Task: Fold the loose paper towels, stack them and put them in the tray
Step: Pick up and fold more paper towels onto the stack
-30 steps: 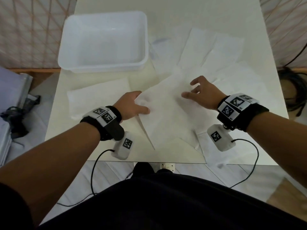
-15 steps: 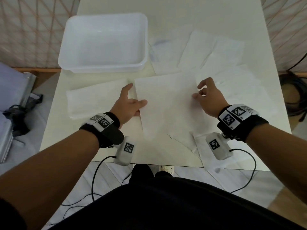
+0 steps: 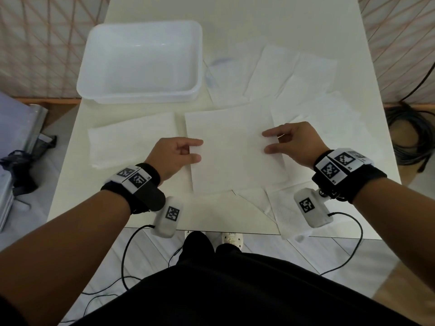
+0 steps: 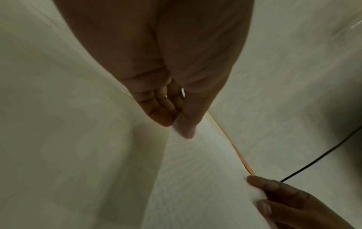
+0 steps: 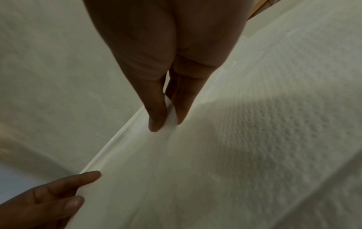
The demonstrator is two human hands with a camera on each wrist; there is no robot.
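Flat paper towel (image 3: 231, 149) is spread on the worktop (image 3: 235, 31), just near of the tray (image 3: 141, 64). Its left edge is pinched by the left hand (image 3: 173, 155), its right edge by the right hand (image 3: 294, 143). Risks judged: uneven pulls skew the fold; thin sheet tears; loose sheets (image 3: 306, 76) beside get dragged.

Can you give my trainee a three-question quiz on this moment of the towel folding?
1. True or false: the tray already holds folded towels.
2. Which hands pinch the centre sheet? A) left only B) right only C) both
3. Fill in: a folded towel lies to the ____ of the centre sheet.

Key: 1 false, the tray shows nothing inside. 2 C, the left hand and right hand each pinch a side edge. 3 left.
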